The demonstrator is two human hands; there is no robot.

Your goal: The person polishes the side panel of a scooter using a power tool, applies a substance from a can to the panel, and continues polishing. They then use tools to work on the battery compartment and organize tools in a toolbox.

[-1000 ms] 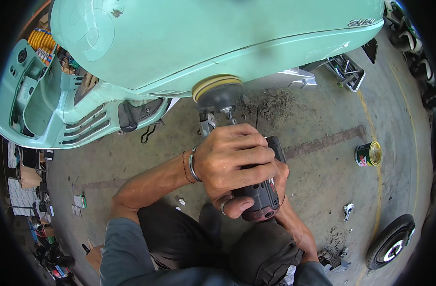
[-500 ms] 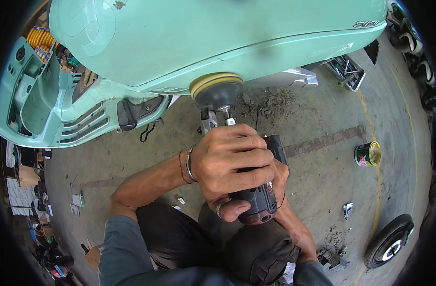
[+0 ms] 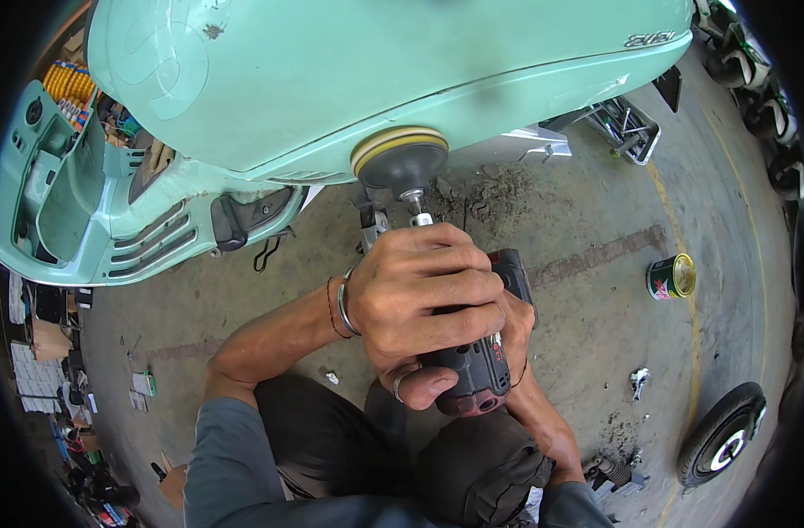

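Observation:
My left hand (image 3: 428,308) is closed over the top of a dark cordless power tool (image 3: 468,374), its fingers wrapped across the body and the thumb at the rear. My right hand (image 3: 516,317) grips the same tool from the right side, mostly hidden under my left hand. The tool's round black pad (image 3: 398,172), with a yellow face, is up against the lower edge of a mint-green scooter body panel (image 3: 481,53). To the left, the scooter's front and slotted footboard (image 3: 151,229) show; a scuff mark sits on the panel's upper left.
A concrete floor (image 3: 595,308) has grit under the panel. A green tin (image 3: 671,277) stands at the right, above a loose wheel (image 3: 719,433) and a shock absorber (image 3: 609,471). Boxes and parts (image 3: 46,343) line the left; dark-and-white items (image 3: 767,123) line the upper right.
Both hands and the tool have shifted slightly up and left, the pad staying at the panel's lower edge. The panel sits a little further left in the view.

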